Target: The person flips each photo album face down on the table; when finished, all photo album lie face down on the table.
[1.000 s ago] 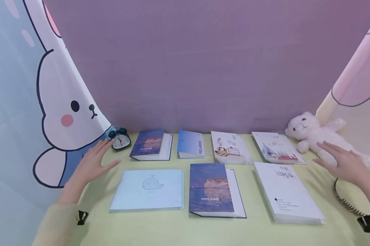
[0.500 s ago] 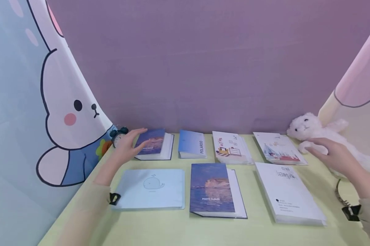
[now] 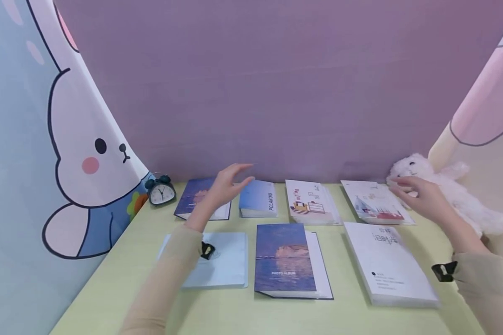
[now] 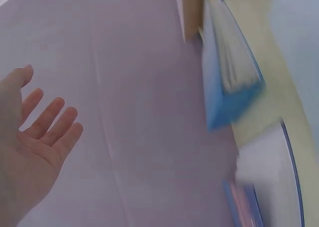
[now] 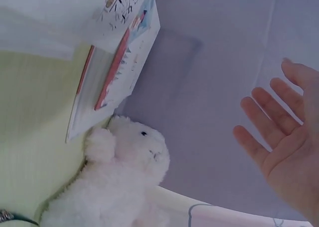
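My left hand (image 3: 227,186) hovers with relaxed fingers and holds nothing. In the head view it overlaps the blue Polaroid album (image 3: 260,199) and the sunset-cliff photo album (image 3: 193,193) in the back row. My right hand (image 3: 425,197), also holding nothing, hovers with loose fingers near the white plush toy (image 5: 119,172) and the white album with a tent picture (image 3: 374,200). Between the hands stands a white album with a yellow building drawing (image 3: 307,204). In front lie a light blue whale album (image 3: 230,267), partly hidden by my left arm, a second sunset-cliff photo album (image 3: 282,256) and a thick white album (image 3: 393,270).
A dark green alarm clock (image 3: 161,193) stands at the back left of the pale yellow table (image 3: 222,314). Behind the table hangs a purple cloth (image 3: 251,93). A curtain with a rabbit print (image 3: 80,153) borders the left side.
My left hand has moved right, from beside the alarm clock to over the blue Polaroid album. The right hand has moved left, from over the plush toy's body towards its head.
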`<state>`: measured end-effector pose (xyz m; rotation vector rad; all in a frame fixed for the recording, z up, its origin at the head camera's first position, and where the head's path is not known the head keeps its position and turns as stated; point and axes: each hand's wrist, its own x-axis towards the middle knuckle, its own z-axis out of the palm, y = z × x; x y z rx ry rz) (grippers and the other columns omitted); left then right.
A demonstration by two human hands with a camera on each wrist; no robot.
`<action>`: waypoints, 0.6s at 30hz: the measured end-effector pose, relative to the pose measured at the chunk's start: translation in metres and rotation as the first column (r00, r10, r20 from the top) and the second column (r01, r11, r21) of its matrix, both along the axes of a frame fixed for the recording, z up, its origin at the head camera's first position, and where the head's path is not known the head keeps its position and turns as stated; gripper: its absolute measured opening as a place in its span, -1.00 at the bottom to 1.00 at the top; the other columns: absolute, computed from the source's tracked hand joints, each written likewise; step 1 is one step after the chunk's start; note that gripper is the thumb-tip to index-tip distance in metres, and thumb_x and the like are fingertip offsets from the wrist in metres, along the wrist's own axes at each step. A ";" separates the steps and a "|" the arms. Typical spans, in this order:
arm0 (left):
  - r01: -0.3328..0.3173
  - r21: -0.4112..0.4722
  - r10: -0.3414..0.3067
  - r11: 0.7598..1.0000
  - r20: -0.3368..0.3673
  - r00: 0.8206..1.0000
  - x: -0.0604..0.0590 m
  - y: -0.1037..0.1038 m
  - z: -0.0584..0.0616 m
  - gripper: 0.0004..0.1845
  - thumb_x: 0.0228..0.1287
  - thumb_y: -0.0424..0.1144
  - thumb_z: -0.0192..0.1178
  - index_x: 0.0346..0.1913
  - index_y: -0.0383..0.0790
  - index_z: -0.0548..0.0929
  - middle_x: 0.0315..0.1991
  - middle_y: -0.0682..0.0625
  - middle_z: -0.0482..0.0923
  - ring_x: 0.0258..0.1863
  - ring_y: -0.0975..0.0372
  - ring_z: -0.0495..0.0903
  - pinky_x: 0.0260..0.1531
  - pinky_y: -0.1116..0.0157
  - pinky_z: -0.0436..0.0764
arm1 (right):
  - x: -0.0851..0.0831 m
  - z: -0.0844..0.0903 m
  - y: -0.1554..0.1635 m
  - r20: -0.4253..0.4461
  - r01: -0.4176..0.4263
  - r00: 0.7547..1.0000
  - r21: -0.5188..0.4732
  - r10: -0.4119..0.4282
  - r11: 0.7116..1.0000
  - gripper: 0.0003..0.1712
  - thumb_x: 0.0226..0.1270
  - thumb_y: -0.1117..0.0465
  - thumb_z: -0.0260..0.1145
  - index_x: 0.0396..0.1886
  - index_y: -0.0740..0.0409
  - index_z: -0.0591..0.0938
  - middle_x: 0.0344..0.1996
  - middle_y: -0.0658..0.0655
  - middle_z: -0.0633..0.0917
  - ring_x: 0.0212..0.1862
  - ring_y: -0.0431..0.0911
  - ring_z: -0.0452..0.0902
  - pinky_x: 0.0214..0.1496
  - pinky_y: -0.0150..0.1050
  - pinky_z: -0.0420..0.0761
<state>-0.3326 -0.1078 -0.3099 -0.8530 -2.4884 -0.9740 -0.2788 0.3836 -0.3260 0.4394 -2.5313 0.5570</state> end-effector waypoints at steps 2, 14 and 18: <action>0.027 0.014 -0.028 1.000 0.008 1.000 -0.004 0.016 0.000 -0.53 0.34 -0.08 0.12 0.27 -0.13 0.44 0.19 -0.08 0.47 0.20 0.10 0.44 0.19 0.16 0.47 | -0.004 -0.003 -0.002 0.005 -0.008 1.000 -0.016 0.008 1.000 -0.64 0.25 0.19 0.30 0.00 0.27 0.62 -0.10 0.35 0.67 -0.31 -0.38 0.56 -0.30 -0.47 0.46; 0.123 -0.031 -0.119 0.992 0.109 0.987 -0.022 0.115 -0.011 -0.51 0.39 -0.05 0.05 0.30 -0.13 0.40 0.25 -0.04 0.43 0.26 0.16 0.39 0.23 0.25 0.43 | -0.025 -0.022 -0.015 0.098 -0.025 0.994 -0.123 0.038 0.992 -0.62 0.35 0.13 0.21 0.01 0.31 0.59 -0.08 0.37 0.65 -0.15 0.04 0.63 -0.05 -0.01 0.57; 0.149 -0.008 -0.147 0.989 0.131 0.980 -0.026 0.140 -0.018 -0.50 0.38 -0.05 0.05 0.31 -0.15 0.39 0.26 -0.03 0.43 0.26 0.18 0.39 0.24 0.29 0.42 | -0.027 -0.026 -0.018 0.150 -0.036 0.987 -0.147 0.058 0.988 -0.58 0.37 0.14 0.18 0.05 0.41 0.53 -0.03 0.45 0.59 -0.01 0.37 0.49 0.02 0.27 0.46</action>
